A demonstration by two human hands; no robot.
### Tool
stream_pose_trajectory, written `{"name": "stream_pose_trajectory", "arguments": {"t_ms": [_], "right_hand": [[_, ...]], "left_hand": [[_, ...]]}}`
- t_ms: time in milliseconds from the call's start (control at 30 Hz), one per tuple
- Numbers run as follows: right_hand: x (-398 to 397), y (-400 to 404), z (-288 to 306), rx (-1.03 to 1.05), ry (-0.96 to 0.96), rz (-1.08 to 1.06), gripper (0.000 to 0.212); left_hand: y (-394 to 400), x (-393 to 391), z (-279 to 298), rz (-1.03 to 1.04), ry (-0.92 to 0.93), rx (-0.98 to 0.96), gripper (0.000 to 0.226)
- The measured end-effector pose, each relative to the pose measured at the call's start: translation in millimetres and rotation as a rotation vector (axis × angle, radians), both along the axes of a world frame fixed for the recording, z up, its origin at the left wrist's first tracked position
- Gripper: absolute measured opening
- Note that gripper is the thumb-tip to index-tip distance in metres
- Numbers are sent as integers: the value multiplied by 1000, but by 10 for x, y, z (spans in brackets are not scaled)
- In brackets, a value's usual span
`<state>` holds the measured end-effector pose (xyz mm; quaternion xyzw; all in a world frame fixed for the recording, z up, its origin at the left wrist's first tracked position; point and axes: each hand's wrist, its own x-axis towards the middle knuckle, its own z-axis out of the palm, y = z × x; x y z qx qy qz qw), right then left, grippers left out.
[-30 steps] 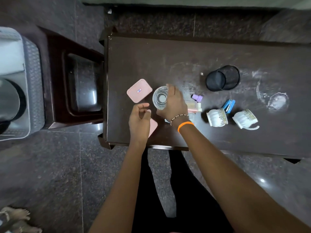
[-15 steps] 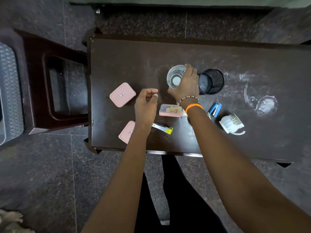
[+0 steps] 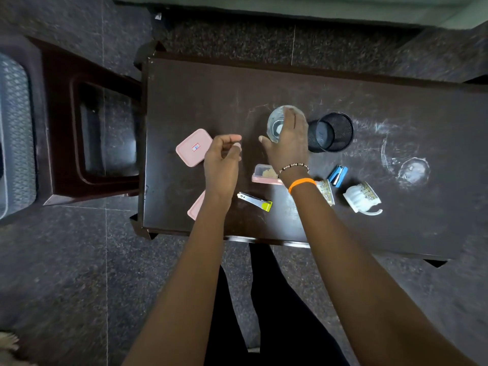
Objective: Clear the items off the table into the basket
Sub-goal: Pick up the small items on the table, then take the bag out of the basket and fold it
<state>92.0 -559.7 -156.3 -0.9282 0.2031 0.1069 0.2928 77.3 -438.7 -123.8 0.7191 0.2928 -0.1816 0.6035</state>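
Note:
On the dark table (image 3: pixel 396 233), my right hand (image 3: pixel 289 143) grips a clear glass (image 3: pixel 276 122) by its rim, just left of a black mesh cup (image 3: pixel 331 132) lying on its side. My left hand (image 3: pixel 221 159) hovers with loosely curled fingers and holds nothing. A pink lid (image 3: pixel 194 147) lies left of it. A second pink lid (image 3: pixel 196 206) is partly hidden under my left forearm. A pink box (image 3: pixel 265 175), a nail clipper (image 3: pixel 254 201), a blue stapler (image 3: pixel 338 175) and a white cup (image 3: pixel 363 199) lie near the front. The grey basket (image 3: pixel 14 133) is at the far left.
A dark wooden stool (image 3: pixel 92 138) stands between the table and the basket. Another patterned cup (image 3: pixel 326 191) shows partly behind my right wrist. White smears (image 3: pixel 412 171) mark the table's right side. The floor is dark stone tile.
My right hand carried the glass away from the pink lid to beside the mesh cup. The view shifted right, so the basket slid to the left edge.

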Motion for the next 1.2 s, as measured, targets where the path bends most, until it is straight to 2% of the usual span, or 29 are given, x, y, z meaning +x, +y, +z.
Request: {"name": "stream_pose_trajectory", "arguments": {"t_ms": [100, 233, 500, 700, 800, 1000, 1100, 1200], "right_hand": [[-40, 315, 207, 136, -49, 67, 40], [39, 1009, 509, 319, -80, 137, 19], [331, 2557, 863, 477, -128, 395, 8], [665, 3892, 903, 541, -143, 587, 16], [932, 4390, 778, 397, -109, 716, 26], [1383, 4980, 334, -181, 84, 1022, 32], [1517, 5088, 190, -314, 133, 1124, 27], [1593, 5103, 88, -404, 261, 1132, 30]], "left_hand": [[227, 7, 131, 79, -31, -31, 20], [823, 23, 362, 238, -93, -49, 23], [2309, -21, 760, 498, -137, -61, 22], [3436, 100, 787, 634, -119, -60, 26], [3827, 197, 680, 625, -71, -47, 25], [4318, 346, 477, 569, 15, -68, 24], [4435, 342, 426, 520, 39, -76, 22], [4512, 290, 385, 464, 67, -101, 18]]}}
